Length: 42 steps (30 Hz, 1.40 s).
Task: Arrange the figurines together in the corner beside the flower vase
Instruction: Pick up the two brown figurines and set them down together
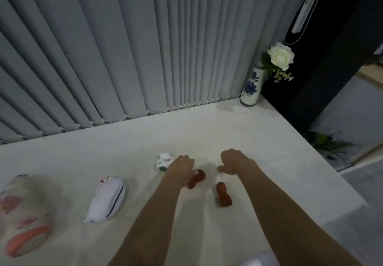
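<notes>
We judge the long white glazed cat-shaped figurine (106, 200), lying on the white table (269, 162), heavy, slick and breakable; grip it round its middle. The small round white painted figurine (163, 161) also looks fragile. The two small reddish-brown carved figurines (196, 178) (223, 195) seem light and sturdy; pinch their bodies. All sit well apart from the white blue-flowered vase (251, 87). Our left hand (180, 165) curls over one brown piece, our right hand (235, 160) hovers apart; grips unclear.
</notes>
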Each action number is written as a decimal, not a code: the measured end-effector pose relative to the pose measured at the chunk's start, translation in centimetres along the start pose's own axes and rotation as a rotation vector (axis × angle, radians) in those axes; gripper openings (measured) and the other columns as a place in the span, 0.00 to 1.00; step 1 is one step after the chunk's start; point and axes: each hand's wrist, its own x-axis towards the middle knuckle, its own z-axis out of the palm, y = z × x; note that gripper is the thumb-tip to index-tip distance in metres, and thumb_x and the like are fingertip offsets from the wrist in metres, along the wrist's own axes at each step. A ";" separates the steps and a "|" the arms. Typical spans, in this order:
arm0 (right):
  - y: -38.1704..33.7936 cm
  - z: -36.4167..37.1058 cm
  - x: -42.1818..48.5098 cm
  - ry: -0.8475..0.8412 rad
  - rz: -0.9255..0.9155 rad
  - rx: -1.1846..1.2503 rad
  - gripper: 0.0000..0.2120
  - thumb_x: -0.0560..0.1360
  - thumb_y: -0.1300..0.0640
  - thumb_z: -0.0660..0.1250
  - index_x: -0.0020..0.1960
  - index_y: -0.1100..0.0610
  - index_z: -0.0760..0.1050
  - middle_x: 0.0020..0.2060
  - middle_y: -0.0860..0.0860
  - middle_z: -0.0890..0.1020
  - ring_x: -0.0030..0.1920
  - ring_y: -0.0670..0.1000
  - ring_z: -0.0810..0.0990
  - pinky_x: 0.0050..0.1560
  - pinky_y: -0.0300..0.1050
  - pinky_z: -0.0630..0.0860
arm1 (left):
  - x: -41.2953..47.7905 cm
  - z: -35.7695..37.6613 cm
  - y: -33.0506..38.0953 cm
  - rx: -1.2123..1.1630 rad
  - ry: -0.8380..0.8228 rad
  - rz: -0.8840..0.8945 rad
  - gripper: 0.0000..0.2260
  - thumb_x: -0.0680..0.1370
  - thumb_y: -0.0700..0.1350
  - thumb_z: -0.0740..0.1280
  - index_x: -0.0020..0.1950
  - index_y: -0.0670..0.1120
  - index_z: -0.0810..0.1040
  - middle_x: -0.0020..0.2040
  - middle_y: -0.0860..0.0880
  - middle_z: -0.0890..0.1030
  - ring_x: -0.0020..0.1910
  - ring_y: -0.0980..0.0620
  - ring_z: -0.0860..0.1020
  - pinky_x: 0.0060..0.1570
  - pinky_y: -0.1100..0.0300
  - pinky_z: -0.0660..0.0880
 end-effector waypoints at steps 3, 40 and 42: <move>1.5 1.5 -0.3 -0.058 0.078 0.066 0.13 0.72 0.51 0.70 0.43 0.60 0.73 0.39 0.52 0.77 0.46 0.55 0.78 0.47 0.46 0.75 | 0.3 0.7 0.6 0.004 -0.045 -0.023 0.16 0.77 0.48 0.63 0.59 0.37 0.75 0.61 0.40 0.77 0.61 0.42 0.73 0.59 0.52 0.70; 5.2 5.8 -0.1 0.026 0.024 0.761 0.11 0.63 0.58 0.76 0.38 0.54 0.73 0.31 0.48 0.82 0.29 0.41 0.78 0.28 0.28 0.70 | 0.0 4.9 0.6 -1.022 0.185 -0.205 0.12 0.70 0.32 0.72 0.37 0.45 0.71 0.34 0.46 0.79 0.28 0.54 0.77 0.31 0.68 0.75; 6.3 5.6 -0.1 0.046 0.022 0.798 0.13 0.65 0.60 0.75 0.47 0.54 0.76 0.33 0.49 0.83 0.31 0.43 0.79 0.32 0.31 0.72 | -0.1 5.3 1.1 -1.065 0.193 -0.196 0.10 0.71 0.31 0.70 0.40 0.44 0.73 0.33 0.49 0.79 0.25 0.62 0.77 0.30 0.71 0.75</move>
